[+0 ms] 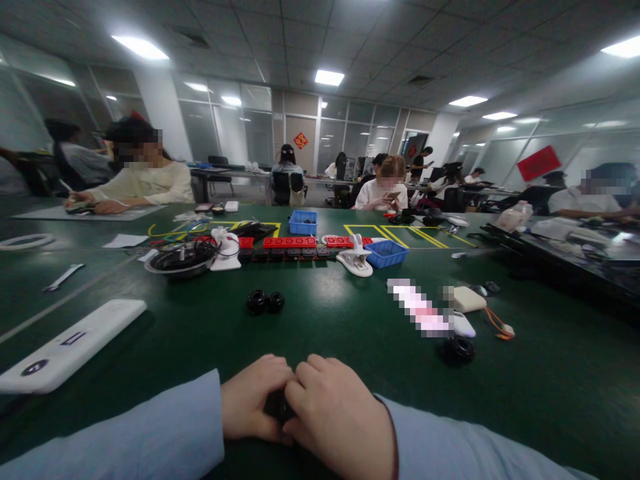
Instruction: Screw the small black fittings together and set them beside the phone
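Head view: my green counter (325,327) runs past the frame's bottom edge. My sleeves (150,430) are cut off towards both lower corners. At bottom centre, my left hand (255,400) and right hand (343,417) curl around a small dark object (278,404), mostly hidden; I can't make out what it is.

the worktop (190,340) is dark green with yellow lines (394,237) at the far side. the near sleeves (170,427) are plain light blue. the small held thing (277,404) looks black, just like the two wheels (257,302). the far baskets (386,255) are blue, the blocks (290,243) red. the long left case (107,320) is white with a dark oval (35,367).
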### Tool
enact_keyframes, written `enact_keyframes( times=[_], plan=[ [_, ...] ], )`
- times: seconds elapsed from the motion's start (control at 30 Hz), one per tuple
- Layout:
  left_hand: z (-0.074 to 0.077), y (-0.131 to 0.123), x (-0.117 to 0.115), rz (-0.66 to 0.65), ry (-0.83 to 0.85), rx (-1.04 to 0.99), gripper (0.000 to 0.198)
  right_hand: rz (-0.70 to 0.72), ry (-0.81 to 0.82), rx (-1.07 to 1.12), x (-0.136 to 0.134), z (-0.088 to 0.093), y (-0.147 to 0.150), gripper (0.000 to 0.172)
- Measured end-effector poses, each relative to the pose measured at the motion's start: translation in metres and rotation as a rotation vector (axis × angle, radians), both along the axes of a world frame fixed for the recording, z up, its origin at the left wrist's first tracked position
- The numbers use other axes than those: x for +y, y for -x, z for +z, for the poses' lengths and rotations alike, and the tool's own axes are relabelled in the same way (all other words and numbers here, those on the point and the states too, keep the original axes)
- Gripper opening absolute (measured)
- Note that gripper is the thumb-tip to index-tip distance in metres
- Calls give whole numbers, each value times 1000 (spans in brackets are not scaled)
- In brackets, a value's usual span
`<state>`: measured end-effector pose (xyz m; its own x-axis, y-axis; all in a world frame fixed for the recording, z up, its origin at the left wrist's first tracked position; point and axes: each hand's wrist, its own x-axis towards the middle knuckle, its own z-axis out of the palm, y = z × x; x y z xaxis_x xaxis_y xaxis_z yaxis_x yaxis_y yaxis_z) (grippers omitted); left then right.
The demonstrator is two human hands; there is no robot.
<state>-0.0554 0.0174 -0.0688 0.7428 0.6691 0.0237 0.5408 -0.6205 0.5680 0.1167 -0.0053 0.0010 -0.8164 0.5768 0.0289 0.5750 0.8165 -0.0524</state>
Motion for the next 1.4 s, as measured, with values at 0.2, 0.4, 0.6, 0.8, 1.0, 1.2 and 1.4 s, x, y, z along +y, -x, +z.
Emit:
enact_keyframes(
  times=[0.2,0.4,0.6,0.8,1.0,1.2,1.4],
  plan=[
    [4,-1,0,30,52,-7,33,6,6,-7,-1,0,0,24],
    [4,1,0,15,47,-22,34,-8,22,-32,-1,2,1,27],
    [4,0,-1,33,27,-5,38,-19,86,-54,-1,9,0,22],
    [3,0,0,31,-2,-10,48,69,155,-58,3,17,-6,16],
    [1,1,1,2,-10,-15,50,101,216,-81,6,24,-9,15],
    [-2,2,3,-9,-12,-50,49,157,314,-20,7,26,-13,27],
    [-2,3,2,-25,-30,-72,49,216,361,48,10,21,-15,33]
  ],
)
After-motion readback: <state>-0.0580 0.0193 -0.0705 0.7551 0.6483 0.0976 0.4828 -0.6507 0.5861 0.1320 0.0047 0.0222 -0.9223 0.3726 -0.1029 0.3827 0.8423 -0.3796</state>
